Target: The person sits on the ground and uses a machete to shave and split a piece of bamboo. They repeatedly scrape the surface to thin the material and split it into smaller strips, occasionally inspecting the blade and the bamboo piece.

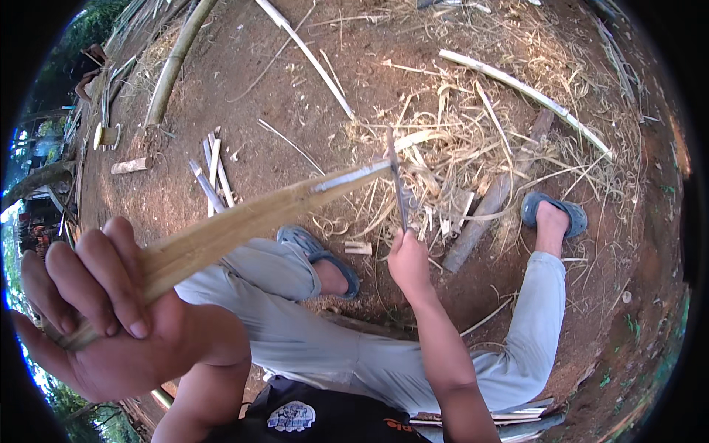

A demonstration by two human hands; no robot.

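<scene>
My left hand [140, 317] is closed around the near end of a long, flat bamboo strip [236, 225], raised toward the lower left. The strip slants up and to the right, with a whitish streak along its upper face toward the far end. In my right hand [410, 262] is a knife [399, 188], its narrow dark blade pointing away from me. That blade lies across the bamboo strip near its far end, and a short pale tip shows beyond it. My fingers hide the knife's handle.
Curled bamboo shavings [443, 166] heap on the bare soil around a grey log [487, 203]. Split bamboo lengths [532, 92] and a thick bamboo pole [176, 63] lie farther out. My sandalled feet [554, 215] stand either side of the work. Short split pieces [214, 173] lie left of centre.
</scene>
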